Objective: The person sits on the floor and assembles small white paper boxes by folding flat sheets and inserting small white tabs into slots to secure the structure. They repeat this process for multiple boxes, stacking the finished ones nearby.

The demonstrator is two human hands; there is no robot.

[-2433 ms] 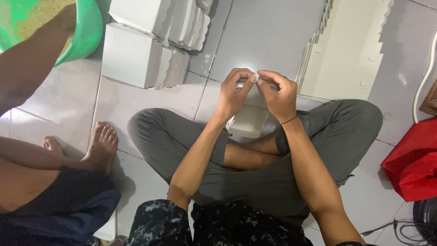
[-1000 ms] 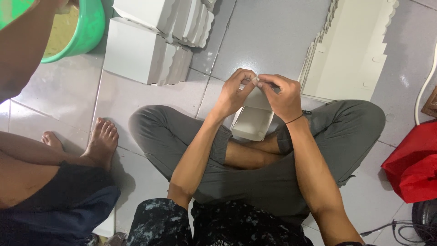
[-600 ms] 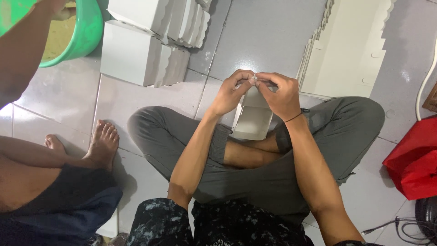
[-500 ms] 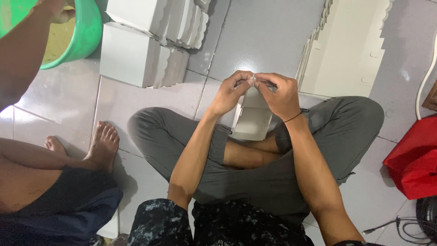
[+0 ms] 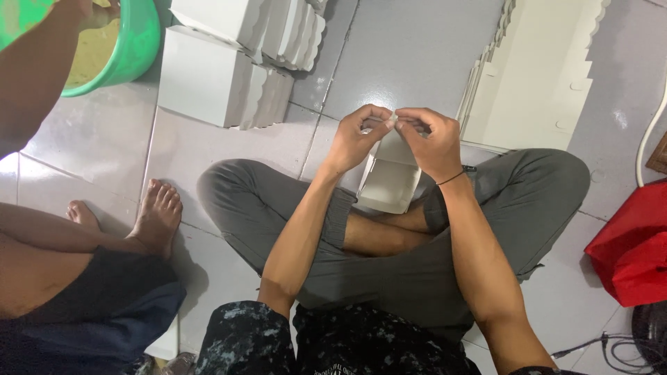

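Here, in the head view, our left hand and right hand pinch the top flap of a white paper box over our crossed legs; pinched unevenly, it could crease. Folded white boxes sit at eleven o'clock, flat blanks at one, a red bag at three

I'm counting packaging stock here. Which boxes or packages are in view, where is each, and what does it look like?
Part-folded white carton: above the lap, pinched at its top by left hand and right hand.
Folded white boxes: floor, upper left, scalloped edges.
Flat white carton blanks: stacked upper right.
No labels or screens.
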